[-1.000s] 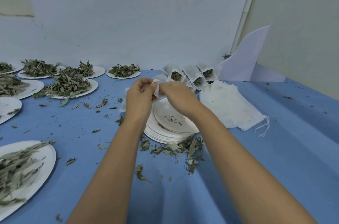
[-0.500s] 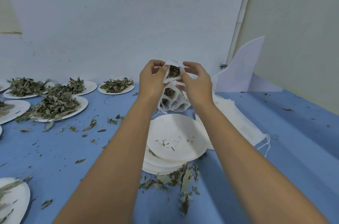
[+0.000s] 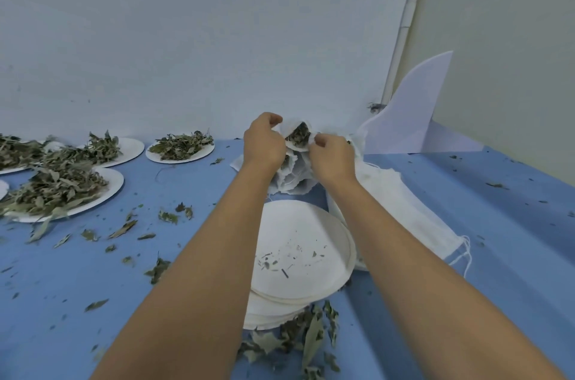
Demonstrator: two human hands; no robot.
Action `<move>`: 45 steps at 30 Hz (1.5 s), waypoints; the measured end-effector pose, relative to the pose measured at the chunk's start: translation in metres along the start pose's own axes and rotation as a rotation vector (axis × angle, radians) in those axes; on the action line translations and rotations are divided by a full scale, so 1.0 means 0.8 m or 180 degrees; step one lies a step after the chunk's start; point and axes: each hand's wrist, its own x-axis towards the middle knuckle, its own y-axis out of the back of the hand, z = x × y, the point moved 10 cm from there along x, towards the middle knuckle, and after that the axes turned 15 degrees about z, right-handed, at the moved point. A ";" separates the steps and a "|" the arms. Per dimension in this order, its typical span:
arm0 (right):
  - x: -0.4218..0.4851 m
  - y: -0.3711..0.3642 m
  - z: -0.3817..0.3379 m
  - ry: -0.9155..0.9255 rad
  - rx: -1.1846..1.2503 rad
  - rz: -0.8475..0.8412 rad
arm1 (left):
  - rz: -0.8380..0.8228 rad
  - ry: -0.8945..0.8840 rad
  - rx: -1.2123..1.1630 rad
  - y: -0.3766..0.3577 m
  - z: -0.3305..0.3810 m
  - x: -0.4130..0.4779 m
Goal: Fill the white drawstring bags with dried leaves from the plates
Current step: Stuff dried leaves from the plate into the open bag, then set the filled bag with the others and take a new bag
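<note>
Nearest, loose dried leaves [image 3: 308, 345] lay against a stack of empty paper plates [image 3: 311, 224], the top one carrying only crumbs. The blue worktop [image 3: 482, 302] was open to the right, scattered with leaf bits on the left. Beside the stack's right edge lay a pile of flat white drawstring bags [image 3: 420, 214]. Beyond, the left hand [image 3: 263, 146] and right hand [image 3: 333, 158] each pinched the rim of a leaf-filled drawstring bag [image 3: 297, 133], above other filled bags [image 3: 292, 183] near the wall. Plates heaped with leaves [image 3: 68, 190] sat far left.
</note>
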 end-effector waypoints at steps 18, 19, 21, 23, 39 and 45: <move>-0.149 0.022 0.038 -0.0937 0.0716 -0.0850 | 0.0439 0.1207 -0.0495 0.140 -0.106 -0.142; -0.153 0.017 0.035 -0.0901 0.0698 -0.0865 | 0.0460 0.1205 -0.0524 0.139 -0.107 -0.144; -0.163 0.013 0.028 -0.0805 0.0641 -0.0903 | 0.0499 0.1170 -0.0503 0.141 -0.107 -0.145; -0.168 0.011 0.025 -0.0753 0.0561 -0.0902 | 0.0539 0.1154 -0.0511 0.147 -0.108 -0.144; -0.214 -0.209 -0.137 -0.1673 0.1549 -0.2069 | 0.1671 0.3024 -0.2858 0.268 -0.226 -0.044; -0.228 -0.262 -0.145 -0.1841 0.1508 -0.2168 | 0.1743 0.3266 -0.3094 0.271 -0.254 -0.025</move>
